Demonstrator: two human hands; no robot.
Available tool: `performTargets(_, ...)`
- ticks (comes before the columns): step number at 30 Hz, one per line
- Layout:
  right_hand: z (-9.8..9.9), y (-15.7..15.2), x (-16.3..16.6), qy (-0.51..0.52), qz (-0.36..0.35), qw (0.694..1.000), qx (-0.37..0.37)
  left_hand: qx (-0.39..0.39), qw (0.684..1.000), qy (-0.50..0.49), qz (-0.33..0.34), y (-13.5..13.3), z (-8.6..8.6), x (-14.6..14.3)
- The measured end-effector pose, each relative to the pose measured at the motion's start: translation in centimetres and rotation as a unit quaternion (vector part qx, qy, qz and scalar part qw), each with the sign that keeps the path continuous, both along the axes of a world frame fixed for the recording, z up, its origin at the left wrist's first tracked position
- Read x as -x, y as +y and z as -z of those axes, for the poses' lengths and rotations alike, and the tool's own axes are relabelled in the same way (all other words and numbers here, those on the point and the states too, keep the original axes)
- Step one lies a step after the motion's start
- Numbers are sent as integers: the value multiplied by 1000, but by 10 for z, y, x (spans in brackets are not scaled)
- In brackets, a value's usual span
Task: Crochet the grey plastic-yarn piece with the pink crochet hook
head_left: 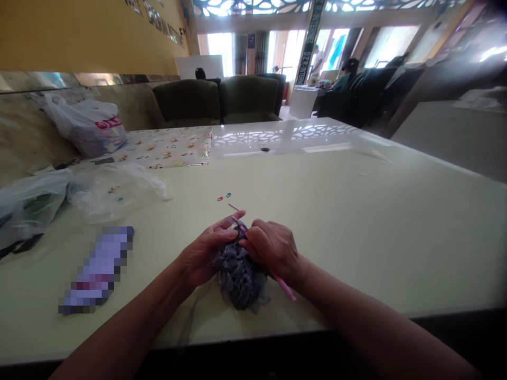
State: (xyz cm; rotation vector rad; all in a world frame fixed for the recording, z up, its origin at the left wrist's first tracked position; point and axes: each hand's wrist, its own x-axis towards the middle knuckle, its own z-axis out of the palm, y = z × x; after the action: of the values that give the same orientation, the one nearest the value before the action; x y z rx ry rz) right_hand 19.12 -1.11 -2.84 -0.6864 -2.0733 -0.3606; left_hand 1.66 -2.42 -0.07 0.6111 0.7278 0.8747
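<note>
Fingers (pixel 253 236) of right hand (pixel 275 248) closed round pink hook (pixel 285 288), left hand (pixel 204 254) pinching grey openwork piece (pixel 240 279) between them, near table (pixel 356 237) edge; rear left, bulging white bag (pixel 93 113), contents indistinct.

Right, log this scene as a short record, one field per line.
left hand: grips the grey openwork piece
right hand: holds the pink tool
surface: pale table
beyond the hands: small red ring, small blue ring
left side: clear plastic bag, pixelated item, unidentifiable
far left: white bag with red lettering
</note>
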Motion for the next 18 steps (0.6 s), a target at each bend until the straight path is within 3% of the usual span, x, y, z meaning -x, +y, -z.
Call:
performTargets(3,-5,6,-9,-5,-90,996,28,-18,999,-3,34,1,-3,8)
performTargets(5,-9,7,-13,-2,-107,992,60,-36,999,0,33,1,-6,12)
performTargets(10,-15,3,-14,1,-97,991,92,-86,996,30,-23,4,-13,17)
performTargets(18,-16,-1,-12,-50,-70,994,64,-124,983,118,-63,7,-14,18)
